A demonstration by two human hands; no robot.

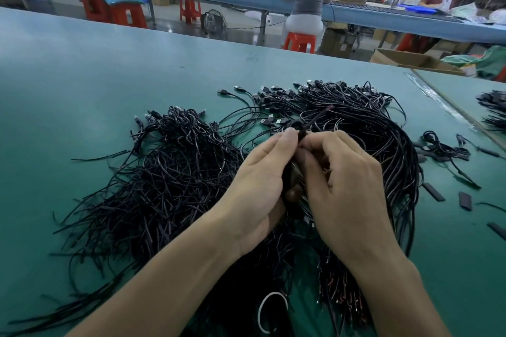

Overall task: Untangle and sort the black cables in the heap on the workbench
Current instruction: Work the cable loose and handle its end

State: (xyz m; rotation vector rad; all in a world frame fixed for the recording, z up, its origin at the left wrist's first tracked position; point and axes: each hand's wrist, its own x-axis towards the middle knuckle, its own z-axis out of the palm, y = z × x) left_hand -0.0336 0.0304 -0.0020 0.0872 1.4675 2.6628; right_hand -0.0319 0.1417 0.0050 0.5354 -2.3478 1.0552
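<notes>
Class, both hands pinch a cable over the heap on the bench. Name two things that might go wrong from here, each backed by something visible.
1. The left hand and right hand grip a cable directly over the tangled heap; a hard pull may drag neighbours along or tighten knots.
2. Loose sleeve pieces lie on the workbench beside the heap; a sweeping strand could scatter them.

Cable heap sits mid-workbench. Left hand and right hand meet above its middle, touching, with a cable end, possibly sleeved, pinched between them. Short loose pieces lie right of the heap; second bundle far right.
</notes>
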